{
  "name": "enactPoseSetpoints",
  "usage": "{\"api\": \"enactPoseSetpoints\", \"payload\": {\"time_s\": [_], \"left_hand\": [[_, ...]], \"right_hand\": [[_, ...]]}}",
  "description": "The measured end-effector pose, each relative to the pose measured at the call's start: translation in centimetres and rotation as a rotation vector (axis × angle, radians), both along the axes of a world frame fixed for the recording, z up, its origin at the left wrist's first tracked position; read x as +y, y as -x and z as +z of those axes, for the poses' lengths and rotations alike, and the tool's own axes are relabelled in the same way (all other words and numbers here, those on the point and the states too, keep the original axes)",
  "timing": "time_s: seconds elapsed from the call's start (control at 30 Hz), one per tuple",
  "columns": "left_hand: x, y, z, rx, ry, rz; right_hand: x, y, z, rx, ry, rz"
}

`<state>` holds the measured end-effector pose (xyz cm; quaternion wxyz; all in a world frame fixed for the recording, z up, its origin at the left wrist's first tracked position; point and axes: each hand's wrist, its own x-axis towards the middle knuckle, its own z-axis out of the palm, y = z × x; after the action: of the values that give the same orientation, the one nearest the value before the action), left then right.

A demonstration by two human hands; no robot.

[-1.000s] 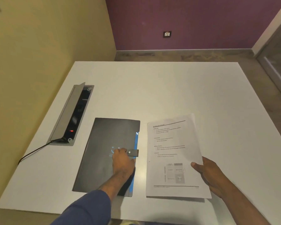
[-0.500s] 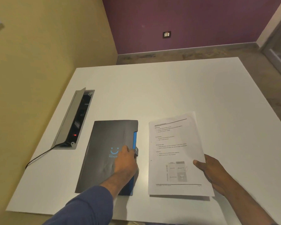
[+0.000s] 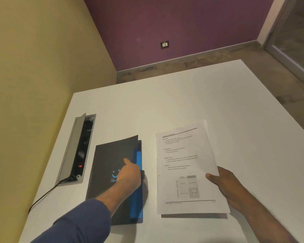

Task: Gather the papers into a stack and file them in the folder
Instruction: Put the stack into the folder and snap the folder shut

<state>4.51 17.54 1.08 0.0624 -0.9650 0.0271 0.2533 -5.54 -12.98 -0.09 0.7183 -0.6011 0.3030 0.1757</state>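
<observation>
A dark folder (image 3: 107,160) with a blue smile mark and blue inner edge lies on the white table (image 3: 182,102), left of centre. My left hand (image 3: 130,174) grips the right edge of its front cover, which is lifted slightly off the back. To the right, a stack of printed papers (image 3: 186,165) is raised a little above the table, casting a shadow below it. My right hand (image 3: 223,183) holds that stack by its right edge, thumb on top.
An open grey cable box (image 3: 72,151) is set into the table left of the folder, with a red light inside and a black cable (image 3: 42,197) running off the table's left edge. Yellow wall at left, purple wall behind.
My left hand has undone the folder's strap tab and slid to the cover's right edge, which now lifts and shows more blue. The papers stay in my right hand.
</observation>
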Motion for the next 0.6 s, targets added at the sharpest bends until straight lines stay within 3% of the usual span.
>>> {"api": "enactPoseSetpoints", "payload": {"time_s": [0.27,0.6], "left_hand": [[1.7,-2.8,6.9,-0.112,0.217,0.097],[2.0,-2.6,10.5,-0.176,0.473,0.186]], "right_hand": [[0.9,-2.7,6.1,-0.076,-0.031,0.148],[2.7,-8.5,16.7,-0.221,0.206,0.423]]}}
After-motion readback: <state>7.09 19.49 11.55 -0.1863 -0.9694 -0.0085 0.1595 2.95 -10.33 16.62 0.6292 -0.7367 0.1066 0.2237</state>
